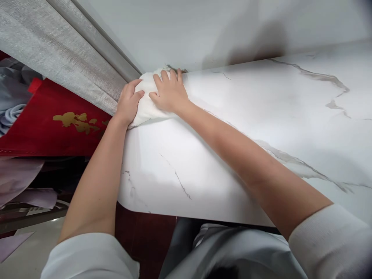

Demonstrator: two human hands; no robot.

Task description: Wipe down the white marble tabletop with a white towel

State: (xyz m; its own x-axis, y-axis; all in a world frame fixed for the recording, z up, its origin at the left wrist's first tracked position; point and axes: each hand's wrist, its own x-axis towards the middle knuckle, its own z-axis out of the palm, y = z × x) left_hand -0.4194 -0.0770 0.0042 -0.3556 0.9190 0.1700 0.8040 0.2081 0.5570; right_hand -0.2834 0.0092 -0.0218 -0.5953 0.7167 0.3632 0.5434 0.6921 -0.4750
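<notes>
Laying the right hand (170, 91) wide and flat on a white cloth (149, 106), with fingers fanned apart and pointing toward the wall (174, 35). Bringing the left hand (129, 101) to the left edge of the same cloth, with thumb and forefinger reaching onto it, a narrow gap between them. Impossible to tell, from this view, a firm pinch from a light touch there. Spreading the cloth, slightly rumpled, over the far left corner of the table (157, 178), with the wall just behind and a grey curtain (66, 50) just to the left. Slanting the right forearm (229, 143) across the white, grey-veined top, and stretching the left forearm (99, 178) along its left end. Wearing white sleeves (90, 255) ending near the elbows. Showing, below the curtain on the left, a red fabric (37, 128) with a gold flower print, and lower down, pale lilac cloth (35, 199). Showing also, under the table's near edge, a dark red floor (145, 228).
</notes>
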